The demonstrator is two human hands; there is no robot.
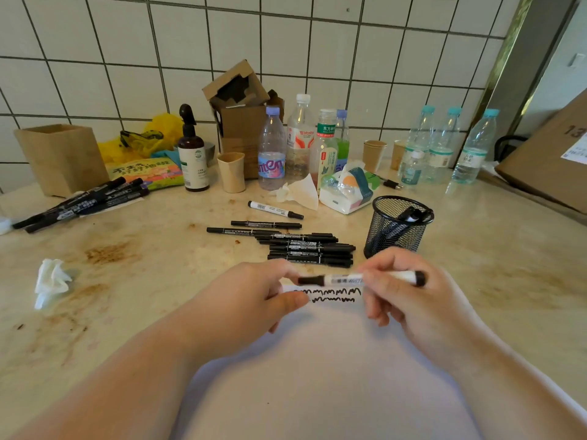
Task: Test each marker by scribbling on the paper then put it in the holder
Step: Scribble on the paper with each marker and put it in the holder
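Right now I'm holding the marker (pixel 355 278) level over the paper (pixel 317 360), its long axis running left to right, left hand (pixel 254 296) pinching the cap end, right hand (pixel 409 293) gripping the barrel, nearer the holder (pixel 397 228).

A wooden box (pixel 62 158) stood at the upper left of the frame. A brown spray bottle (pixel 192 154) and a beige cup (pixel 231 172) sat at upper centre, beside plastic bottles (pixel 271 150). A crumpled tissue (pixel 50 281) lay at middle left on the stained countertop (pixel 143 281).
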